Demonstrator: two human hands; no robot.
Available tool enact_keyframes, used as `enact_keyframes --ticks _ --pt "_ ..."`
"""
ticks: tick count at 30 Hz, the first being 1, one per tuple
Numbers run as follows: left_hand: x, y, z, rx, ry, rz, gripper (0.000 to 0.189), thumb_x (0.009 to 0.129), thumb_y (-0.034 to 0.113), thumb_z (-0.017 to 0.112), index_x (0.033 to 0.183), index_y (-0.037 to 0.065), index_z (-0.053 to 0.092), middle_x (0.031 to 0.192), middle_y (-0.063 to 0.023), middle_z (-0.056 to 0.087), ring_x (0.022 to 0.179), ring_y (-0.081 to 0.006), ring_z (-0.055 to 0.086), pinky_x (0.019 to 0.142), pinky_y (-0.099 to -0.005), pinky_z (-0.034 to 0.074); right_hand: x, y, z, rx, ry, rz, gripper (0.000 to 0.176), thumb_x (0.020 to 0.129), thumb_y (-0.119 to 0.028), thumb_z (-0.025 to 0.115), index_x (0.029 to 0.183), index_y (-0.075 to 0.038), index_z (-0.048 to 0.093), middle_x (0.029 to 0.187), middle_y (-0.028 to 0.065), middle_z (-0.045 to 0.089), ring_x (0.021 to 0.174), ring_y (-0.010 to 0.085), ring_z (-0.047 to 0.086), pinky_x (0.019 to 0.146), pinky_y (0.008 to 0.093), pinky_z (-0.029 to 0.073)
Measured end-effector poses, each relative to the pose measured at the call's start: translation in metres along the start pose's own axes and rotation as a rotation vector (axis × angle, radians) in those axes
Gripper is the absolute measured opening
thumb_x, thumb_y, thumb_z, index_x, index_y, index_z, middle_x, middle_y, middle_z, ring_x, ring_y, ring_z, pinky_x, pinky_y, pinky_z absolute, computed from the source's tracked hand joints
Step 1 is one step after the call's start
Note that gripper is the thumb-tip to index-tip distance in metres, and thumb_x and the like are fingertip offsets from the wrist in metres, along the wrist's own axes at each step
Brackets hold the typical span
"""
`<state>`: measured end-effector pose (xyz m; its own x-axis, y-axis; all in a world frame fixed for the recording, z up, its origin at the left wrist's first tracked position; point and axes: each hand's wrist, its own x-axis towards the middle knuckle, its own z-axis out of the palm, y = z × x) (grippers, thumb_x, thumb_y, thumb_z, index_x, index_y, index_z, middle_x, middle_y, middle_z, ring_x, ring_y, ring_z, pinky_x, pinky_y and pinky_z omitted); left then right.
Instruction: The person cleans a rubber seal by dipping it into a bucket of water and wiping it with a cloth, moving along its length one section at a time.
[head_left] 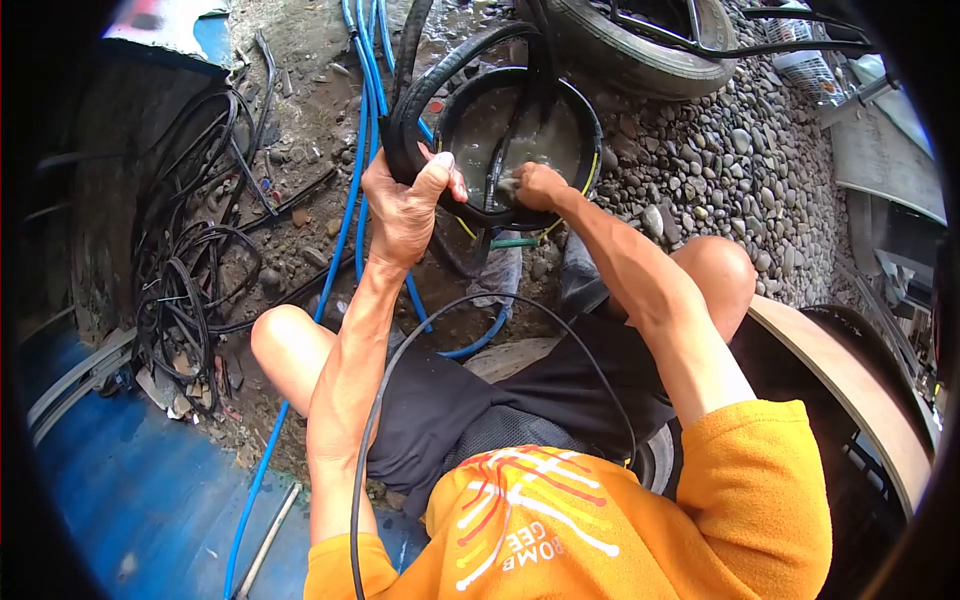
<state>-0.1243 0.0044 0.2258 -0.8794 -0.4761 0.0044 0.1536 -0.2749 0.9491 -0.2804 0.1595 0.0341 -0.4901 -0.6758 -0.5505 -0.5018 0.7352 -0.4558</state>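
Head view: an orange shirt fills six o'clock. Toward twelve, a round black basin holds murky water. A glossy black tube loops over its left side and across it. The left hand curls closed around the tube; the right hand is bunched at the basin's five o'clock — its hold cannot be told. Upside-down shirt lettering reads "BOMB" and "GEE".
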Motion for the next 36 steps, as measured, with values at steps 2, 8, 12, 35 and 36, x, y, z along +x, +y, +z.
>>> enact_keyframes --ticks 2,8,12,35,36 --pt "0.002 0.0 -0.004 -0.005 0.009 0.003 0.02 0.094 0.012 0.067 0.083 0.002 0.053 0.072 -0.0078 0.059 0.066 -0.0203 0.062 0.066 -0.038 0.054 -0.002 0.005 -0.014 0.436 -0.083 0.169 0.024 0.08 -0.017 0.066 0.1 -0.005 0.072 0.096 0.0161 0.072 0.086 0.0326 0.069 0.076 0.0416 0.056" --pt "0.009 0.005 -0.007 -0.004 0.022 -0.024 0.019 0.094 0.014 0.068 0.086 0.003 0.054 0.073 -0.009 0.062 0.067 -0.0206 0.064 0.067 -0.0378 0.055 -0.021 0.001 -0.056 1.124 -0.067 0.207 0.018 0.079 -0.002 0.065 0.095 0.002 0.071 0.087 0.0091 0.07 0.073 0.0193 0.069 0.066 0.0348 0.059" --pt "0.013 0.01 -0.013 0.034 0.017 -0.04 0.017 0.094 0.015 0.069 0.088 0.003 0.057 0.075 -0.0094 0.066 0.068 -0.0203 0.068 0.069 -0.0357 0.056 -0.07 -0.053 -0.122 1.215 -0.135 0.086 0.034 0.088 -0.028 0.072 0.1 0.004 0.071 0.085 0.0118 0.07 0.072 0.0175 0.067 0.068 0.0323 0.057" --pt "0.031 0.004 -0.045 -0.16 0.209 0.01 0.017 0.091 0.014 0.071 0.084 0.0 0.063 0.067 -0.0077 0.064 0.054 -0.0174 0.063 0.053 -0.0312 0.056 -0.155 -0.135 -0.043 0.055 0.517 -0.728 0.037 0.065 -0.006 0.077 0.1 -0.008 0.065 0.104 0.016 0.058 0.083 0.0348 0.064 0.065 0.044 0.054" --pt "0.031 0.002 -0.042 -0.15 0.198 0.025 0.016 0.091 0.013 0.071 0.085 0.001 0.064 0.067 -0.0077 0.064 0.054 -0.0172 0.062 0.052 -0.0312 0.056 -0.153 -0.152 -0.048 0.058 0.59 -0.795 0.038 0.065 -0.005 0.077 0.101 -0.008 0.065 0.104 0.0161 0.058 0.085 0.0348 0.064 0.066 0.0436 0.053"
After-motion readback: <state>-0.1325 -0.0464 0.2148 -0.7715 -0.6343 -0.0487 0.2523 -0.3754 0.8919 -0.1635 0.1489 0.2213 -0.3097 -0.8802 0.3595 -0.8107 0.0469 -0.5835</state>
